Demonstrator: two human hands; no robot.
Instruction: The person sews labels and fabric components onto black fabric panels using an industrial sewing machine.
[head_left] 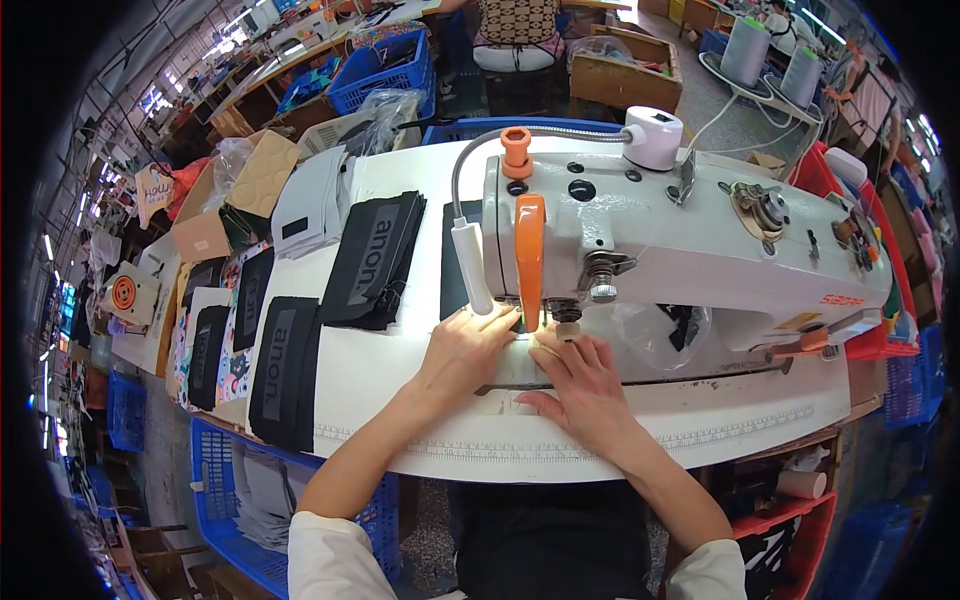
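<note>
A white sewing machine [690, 250] with an orange guard stands on the white table [450, 440]. My left hand [463, 350] lies just left of the needle area, its fingertips partly hidden behind the lamp and guard. Close to the right of the needle, my right hand [580, 390] rests on the machine bed with its fingers bent forward and thumb out to the side. A small light piece seems to lie under the fingertips, too small to make out. Behind my left hand a dark panel [455, 265] lies partly under the machine head.
Black pieces marked "anon." [375, 255] lie in stacks on the left, with another stack [287, 370] nearer. Grey pieces [308, 200] are behind them. A blue crate [215, 480] stands below left, a red bin [815, 530] below right. Someone sits beyond the table.
</note>
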